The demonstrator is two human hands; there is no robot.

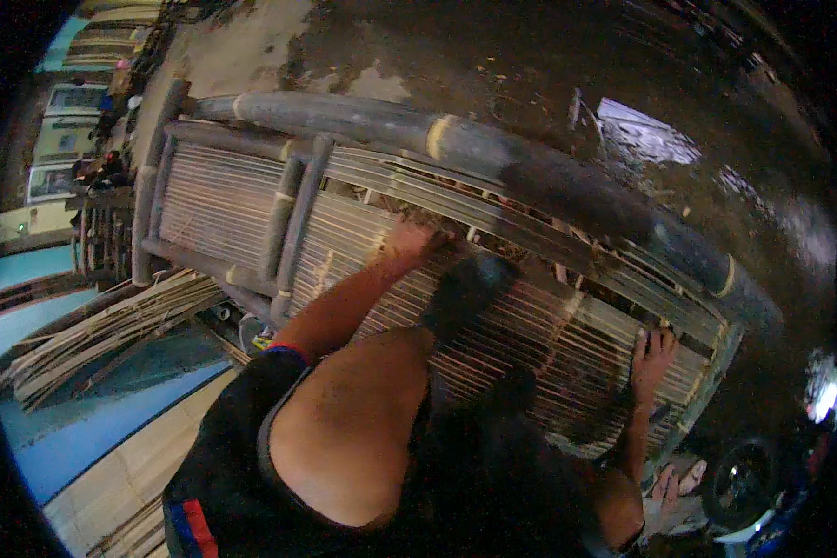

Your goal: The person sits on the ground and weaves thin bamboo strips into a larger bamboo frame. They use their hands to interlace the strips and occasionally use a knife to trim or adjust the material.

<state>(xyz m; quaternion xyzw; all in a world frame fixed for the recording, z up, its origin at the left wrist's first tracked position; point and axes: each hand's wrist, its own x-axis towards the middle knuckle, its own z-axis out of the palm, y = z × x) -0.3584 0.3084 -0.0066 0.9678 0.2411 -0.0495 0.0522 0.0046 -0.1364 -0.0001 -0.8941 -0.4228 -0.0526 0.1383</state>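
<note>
A bamboo bench [353, 228] with a seat of narrow, pale slats lies before me, framed by thick, dark bamboo poles. My left hand [418, 240] is at the far side of the slats, beside a gap along the long pole. Its fingers are curled, and what they hold, if anything, is hidden in shade. Farther right, my right hand [654, 356] rests on the slats near the bench's right end, fingers spread. Between my arms, my bent leg [349, 428] reaches over the slats; its lower part is dark and hard to make out.
A long, thick bamboo pole [344, 116] runs along the bench's far side. A bundle of split bamboo strips [112, 325] lies at the left. At the lower right are a wheel [742, 479] and a person's bare feet [676, 482]. Beyond the bench is dark, damp-looking ground [456, 65].
</note>
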